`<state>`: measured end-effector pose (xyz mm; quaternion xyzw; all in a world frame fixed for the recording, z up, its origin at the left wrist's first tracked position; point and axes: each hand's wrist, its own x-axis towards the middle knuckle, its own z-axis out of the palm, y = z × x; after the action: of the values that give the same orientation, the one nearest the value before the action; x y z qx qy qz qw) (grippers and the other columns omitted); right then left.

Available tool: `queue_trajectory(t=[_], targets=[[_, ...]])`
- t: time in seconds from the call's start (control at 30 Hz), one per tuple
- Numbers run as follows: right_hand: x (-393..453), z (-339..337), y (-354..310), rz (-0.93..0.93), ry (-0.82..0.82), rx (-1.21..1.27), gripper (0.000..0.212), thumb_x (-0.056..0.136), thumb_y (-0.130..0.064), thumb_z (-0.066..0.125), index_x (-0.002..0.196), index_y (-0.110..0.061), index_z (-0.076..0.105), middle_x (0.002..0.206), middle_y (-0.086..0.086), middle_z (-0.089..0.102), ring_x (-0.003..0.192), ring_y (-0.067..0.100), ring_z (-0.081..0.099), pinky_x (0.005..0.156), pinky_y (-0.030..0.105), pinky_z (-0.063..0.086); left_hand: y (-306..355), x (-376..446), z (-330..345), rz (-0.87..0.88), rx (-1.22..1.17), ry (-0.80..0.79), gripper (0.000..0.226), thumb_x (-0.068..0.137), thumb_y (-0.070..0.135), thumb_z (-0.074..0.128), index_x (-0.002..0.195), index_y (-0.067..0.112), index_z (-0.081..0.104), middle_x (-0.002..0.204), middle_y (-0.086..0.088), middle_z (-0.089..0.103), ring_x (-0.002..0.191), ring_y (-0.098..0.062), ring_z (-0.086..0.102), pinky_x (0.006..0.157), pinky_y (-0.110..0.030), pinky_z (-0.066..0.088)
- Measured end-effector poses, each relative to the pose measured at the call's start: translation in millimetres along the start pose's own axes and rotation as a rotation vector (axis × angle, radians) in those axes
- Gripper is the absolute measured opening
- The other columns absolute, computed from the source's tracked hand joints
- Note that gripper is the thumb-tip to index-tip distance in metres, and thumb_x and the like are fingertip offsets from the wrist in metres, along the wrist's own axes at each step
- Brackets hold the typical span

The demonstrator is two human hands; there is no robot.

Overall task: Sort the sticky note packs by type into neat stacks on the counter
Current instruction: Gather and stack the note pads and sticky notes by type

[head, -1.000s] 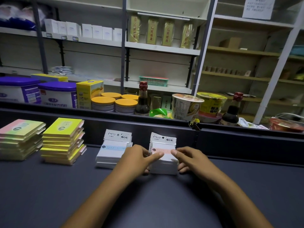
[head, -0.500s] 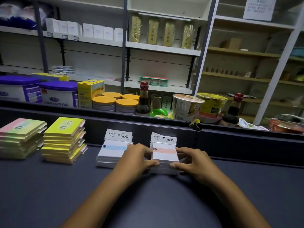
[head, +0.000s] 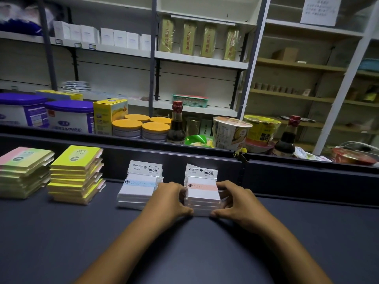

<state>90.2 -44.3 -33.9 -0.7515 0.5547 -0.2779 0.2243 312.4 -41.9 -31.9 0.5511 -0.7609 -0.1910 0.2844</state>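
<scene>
Pink-banded sticky note stack [head: 202, 193] sat on the dark counter [head: 82, 242], left hand [head: 167, 200] and right hand [head: 239, 201] gripped its opposite sides, fingers curled against its edges, blue-banded stack [head: 138, 189] just beside.

Both hands [head: 205, 201] curled, thumbs inward

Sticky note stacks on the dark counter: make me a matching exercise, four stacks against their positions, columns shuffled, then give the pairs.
Things:
1. pink-and-green pad stack
2. yellow pad stack
3. blue-banded white pack stack
4. pink-banded white pack stack

Places:
A. between both hands
B. far left
C. just left of the left hand
D. second from left

Pairs: 1-B, 2-D, 3-C, 4-A. The right hand flanks stack 4.
</scene>
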Motion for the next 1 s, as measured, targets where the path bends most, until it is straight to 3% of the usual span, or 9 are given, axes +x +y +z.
queue_trajectory(t=[0.33,0.47,0.57,0.63,0.7,0.77,0.87,1.0], targets=[[2,-5,6,0.038,0.020,-0.046,0.074,0.072,-0.019,0.088,0.135,-0.030,0.051,0.093,-0.009,0.069,0.074,-0.003,0.067,0.063,0.012,0.053,5,3,14,0.000,-0.060,0.081,0.033,0.069,0.022,0.083,0.102,0.020,0.076,0.081,0.004,0.075,0.072,-0.006,0.070,0.072,-0.019,0.054],[0,-10,3,0.069,0.004,-0.101,0.077,0.073,-0.033,0.087,0.139,-0.029,0.048,0.101,-0.015,0.066,0.078,-0.003,0.067,0.065,0.009,0.051,5,2,9,-0.018,-0.038,0.082,0.051,0.067,0.037,0.088,0.112,0.016,0.073,0.095,0.001,0.075,0.085,-0.013,0.070,0.083,-0.031,0.055],[-3,-18,-5,0.080,0.153,-0.099,0.070,0.075,-0.048,0.081,0.134,-0.026,0.054,0.112,-0.009,0.066,0.089,-0.004,0.062,0.072,0.008,0.045,10,-8,-4,-0.003,-0.028,0.270,0.057,0.071,0.050,0.082,0.116,0.017,0.071,0.102,0.002,0.075,0.093,-0.011,0.069,0.087,-0.033,0.054],[-4,-19,-14,0.009,0.317,-0.038,0.050,0.080,-0.040,0.080,0.122,-0.022,0.062,0.107,-0.006,0.068,0.092,-0.003,0.062,0.076,0.011,0.048,12,-16,-17,0.068,-0.124,0.447,0.036,0.078,0.046,0.077,0.102,0.019,0.076,0.087,0.009,0.075,0.079,-0.001,0.068,0.079,-0.029,0.057],[-3,-15,-29,-0.079,0.430,-0.018,0.031,0.085,-0.029,0.076,0.112,-0.020,0.065,0.100,-0.006,0.067,0.089,0.001,0.063,0.080,0.022,0.055,11,-22,-34,0.119,-0.106,0.534,0.019,0.084,0.036,0.073,0.094,0.019,0.076,0.080,0.011,0.073,0.073,0.001,0.066,0.072,-0.027,0.058],[-1,-7,-48,-0.142,0.435,-0.037,0.023,0.088,-0.027,0.073,0.110,-0.021,0.065,0.100,-0.008,0.065,0.089,0.001,0.062,0.080,0.025,0.055,-1,-27,-52,0.105,-0.041,0.541,0.017,0.087,0.029,0.070,0.097,0.017,0.075,0.086,0.007,0.072,0.078,-0.004,0.067,0.074,-0.033,0.059],[4,10,-76,-0.183,0.366,-0.039,0.021,0.090,-0.028,0.070,0.110,-0.021,0.064,0.104,-0.009,0.064,0.093,0.000,0.061,0.080,0.018,0.051,-28,-30,-75,-0.028,0.062,0.479,0.025,0.089,0.032,0.066,0.107,0.015,0.072,0.100,0.002,0.071,0.090,-0.014,0.066,0.085,-0.038,0.055],[17,44,-110,-0.127,0.265,-0.022,0.029,0.091,-0.031,0.069,0.115,-0.016,0.064,0.107,-0.002,0.065,0.096,0.009,0.063,0.087,0.027,0.053,-62,-33,-92,-0.151,0.174,0.396,0.031,0.090,0.033,0.062,0.111,0.010,0.069,0.104,-0.005,0.071,0.098,-0.021,0.064,0.088,-0.037,0.051]])
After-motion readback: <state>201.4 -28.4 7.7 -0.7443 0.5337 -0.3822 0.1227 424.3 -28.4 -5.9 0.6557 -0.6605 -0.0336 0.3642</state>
